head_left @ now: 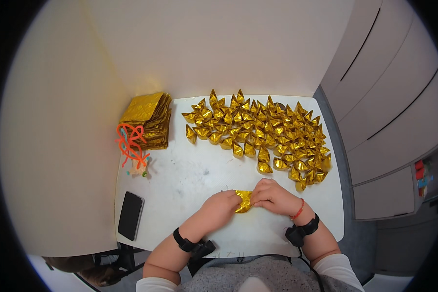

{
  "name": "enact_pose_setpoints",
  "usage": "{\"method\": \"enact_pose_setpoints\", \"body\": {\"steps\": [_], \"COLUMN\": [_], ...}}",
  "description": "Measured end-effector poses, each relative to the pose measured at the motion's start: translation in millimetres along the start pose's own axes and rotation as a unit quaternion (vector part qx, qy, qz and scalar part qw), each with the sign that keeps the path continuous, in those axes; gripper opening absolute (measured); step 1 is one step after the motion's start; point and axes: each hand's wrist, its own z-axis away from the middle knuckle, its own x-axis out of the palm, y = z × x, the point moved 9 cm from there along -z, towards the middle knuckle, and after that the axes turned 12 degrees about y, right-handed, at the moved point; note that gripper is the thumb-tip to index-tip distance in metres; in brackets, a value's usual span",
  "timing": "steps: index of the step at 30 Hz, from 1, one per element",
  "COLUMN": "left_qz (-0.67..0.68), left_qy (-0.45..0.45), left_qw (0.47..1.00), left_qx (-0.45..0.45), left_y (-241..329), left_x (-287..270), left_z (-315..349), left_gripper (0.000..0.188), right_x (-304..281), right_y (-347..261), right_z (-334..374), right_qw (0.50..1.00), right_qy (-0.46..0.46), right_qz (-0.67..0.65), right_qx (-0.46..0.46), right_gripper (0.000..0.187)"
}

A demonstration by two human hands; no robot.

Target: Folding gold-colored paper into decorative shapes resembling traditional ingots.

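A small piece of folded gold foil paper (243,201) lies between my two hands near the front of the white table. My left hand (222,208) grips its left end with the fingers closed. At its right end, my right hand (273,195) pinches the paper between thumb and fingers. Beyond my hands, many finished-looking gold paper ingots (258,131), boat-shaped with pointed ends, stand crowded together over the far middle and right. A tall stack of flat gold foil sheets (143,108) is at the far left.
Orange and pale-blue pipe-cleaner-like strands (130,141) lie against the stack, above a small pale trinket (138,169). A black phone (131,216) rests at the left edge. Walls border the white table (180,180) at the back and left; cabinets (382,194) stand right.
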Motion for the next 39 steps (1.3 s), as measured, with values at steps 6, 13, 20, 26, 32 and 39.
{"method": "enact_pose_setpoints", "body": {"steps": [6, 13, 20, 26, 32, 39], "left_qz": [0.067, 0.070, 0.091, 0.076, 0.062, 0.052], "left_qy": [-0.023, -0.049, -0.034, -0.056, -0.057, -0.078], "left_qw": [0.997, 0.996, 0.994, 0.996, 0.996, 0.996], "left_qx": [-0.002, -0.039, -0.054, 0.001, 0.007, -0.012], "left_y": [-5, -9, -4, 4, 6, 7], "left_x": [-4, -6, -14, -10, -9, -8], "left_z": [-2, -1, 0, 4, 2, 2], "left_gripper": [0.012, 0.018, 0.029, 0.032, 0.028, 0.028], "right_x": [6, 7, 8, 8, 9, 10], "right_y": [0, 2, 10, 12, 13, 16], "right_z": [-4, -12, -11, -12, -12, -11], "right_qw": [0.998, 0.985, 0.979, 0.979, 0.979, 0.978], "right_qy": [0.057, 0.132, 0.151, 0.151, 0.152, 0.156], "right_qz": [0.034, 0.087, 0.078, 0.072, 0.071, 0.072], "right_qx": [0.024, 0.072, 0.114, 0.114, 0.119, 0.120], "right_gripper": [0.007, 0.021, 0.026, 0.027, 0.030, 0.030]}}
